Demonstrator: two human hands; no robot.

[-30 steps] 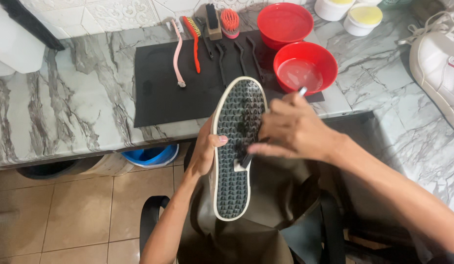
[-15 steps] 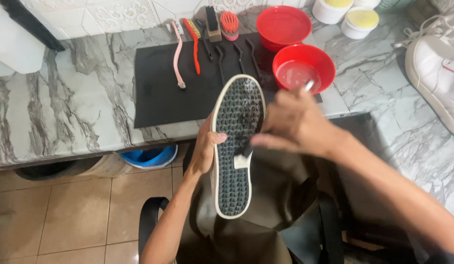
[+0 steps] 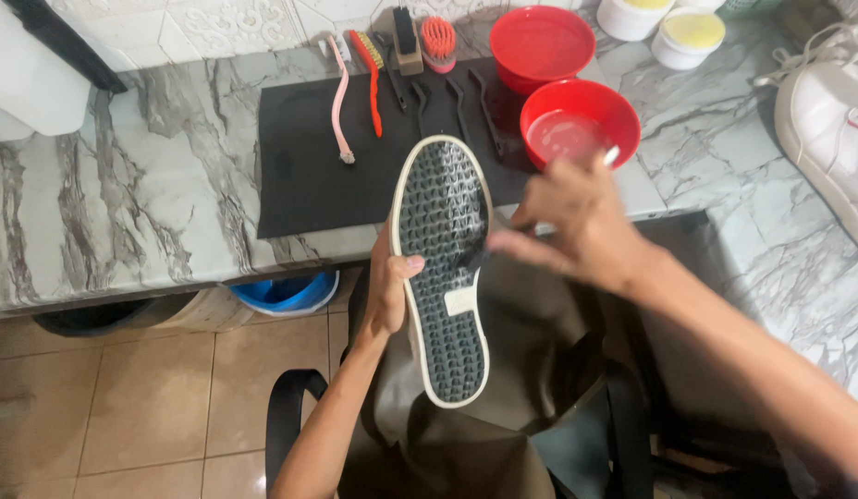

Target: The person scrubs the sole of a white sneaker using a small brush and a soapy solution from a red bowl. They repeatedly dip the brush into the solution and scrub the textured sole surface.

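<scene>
clearly a shoe-sole scrub is in hand. the left hand holds a shoe sole-up over the person's lap, just off the counter edge, its fingers wrapped around the shoe's side and its thumb lying on the pale rim. the right hand sits beside the upper half of the sole, its fingers closed loosely on a thin dark tool, probably a small brush, whose tip touches the tread; the hand is blurred, so how tight that grip is i cannot tell for sure.

as for progress, the black tread looks wet and slightly glossy near the toe, while the heel half looks duller, so my guess is that the upper part has been worked and the lower part is left. the pale sidewall shows no clear sign either way.

on the counter a black mat carries a pink brush, an orange brush and several dark tools. two red bowls stand at the mat's right end, the nearer one with some liquid in it. a white sneaker lies at the far right.
</scene>
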